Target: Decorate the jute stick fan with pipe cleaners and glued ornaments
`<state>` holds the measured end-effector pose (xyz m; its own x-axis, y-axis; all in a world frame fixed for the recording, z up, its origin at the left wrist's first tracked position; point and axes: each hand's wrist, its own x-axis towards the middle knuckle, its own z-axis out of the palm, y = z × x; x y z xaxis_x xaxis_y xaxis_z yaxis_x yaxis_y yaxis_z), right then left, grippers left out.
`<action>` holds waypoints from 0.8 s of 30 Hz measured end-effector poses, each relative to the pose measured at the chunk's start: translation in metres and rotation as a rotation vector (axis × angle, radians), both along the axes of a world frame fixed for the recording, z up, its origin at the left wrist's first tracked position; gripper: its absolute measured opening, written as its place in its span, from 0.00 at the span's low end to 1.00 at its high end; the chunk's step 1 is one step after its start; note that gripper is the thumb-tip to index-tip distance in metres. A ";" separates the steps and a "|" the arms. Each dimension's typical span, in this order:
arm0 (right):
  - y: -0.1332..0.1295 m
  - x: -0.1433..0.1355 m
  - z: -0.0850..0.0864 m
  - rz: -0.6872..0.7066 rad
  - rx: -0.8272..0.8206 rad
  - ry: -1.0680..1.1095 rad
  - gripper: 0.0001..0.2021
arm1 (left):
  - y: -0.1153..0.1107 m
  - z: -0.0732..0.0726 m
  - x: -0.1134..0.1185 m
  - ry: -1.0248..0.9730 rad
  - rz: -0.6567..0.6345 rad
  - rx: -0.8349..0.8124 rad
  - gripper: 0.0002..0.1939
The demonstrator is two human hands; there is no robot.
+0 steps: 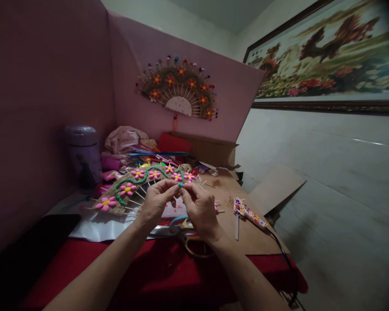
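Between the fingertips of both hands is a small blue piece [180, 185], pinched from either side. My left hand [158, 202] is closed on it, with the thumb and index finger together. My right hand [199, 206] pinches it from the right. Behind and below the hands lies a twine-wrapped fan [128, 179] with sticks, pink flowers and a wavy green line. Gold-handled scissors [194, 247] rest under my right hand, partly hidden by it.
A patterned glue gun [250, 214] with a black cord lies on brown cardboard [233, 244] at the right. A purple tumbler [84, 157] stands at the left. Craft materials are piled behind the fan. A finished-looking fan [181, 82] hangs on the pink panel [126, 56].
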<state>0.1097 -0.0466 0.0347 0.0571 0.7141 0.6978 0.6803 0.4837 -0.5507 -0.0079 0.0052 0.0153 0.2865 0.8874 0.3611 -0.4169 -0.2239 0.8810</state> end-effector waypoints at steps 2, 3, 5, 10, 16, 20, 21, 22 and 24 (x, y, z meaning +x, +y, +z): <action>0.002 0.000 -0.003 -0.028 0.019 -0.014 0.07 | -0.002 0.001 0.000 0.030 0.054 0.031 0.09; 0.003 0.000 -0.004 -0.037 0.026 -0.028 0.07 | -0.003 0.002 0.000 0.046 0.078 0.048 0.09; 0.004 0.000 -0.006 -0.043 0.036 -0.054 0.07 | -0.004 0.003 -0.001 0.065 0.110 0.075 0.09; 0.007 -0.005 -0.011 -0.044 0.055 0.015 0.07 | -0.004 0.001 0.001 0.077 0.118 0.074 0.09; 0.011 -0.002 -0.019 0.089 -0.078 0.241 0.07 | -0.004 0.001 0.003 0.054 0.106 0.035 0.08; 0.015 0.004 -0.017 0.281 -0.244 0.528 0.10 | -0.004 0.001 0.002 0.032 0.084 -0.011 0.09; 0.016 0.005 -0.017 0.326 -0.301 0.615 0.10 | -0.004 0.001 0.002 0.028 0.066 -0.024 0.09; 0.016 0.005 -0.016 0.374 -0.356 0.699 0.10 | -0.003 0.000 0.002 0.022 0.040 -0.038 0.09; 0.015 0.004 -0.016 0.456 -0.425 0.834 0.11 | -0.002 -0.002 0.001 0.005 -0.027 -0.065 0.10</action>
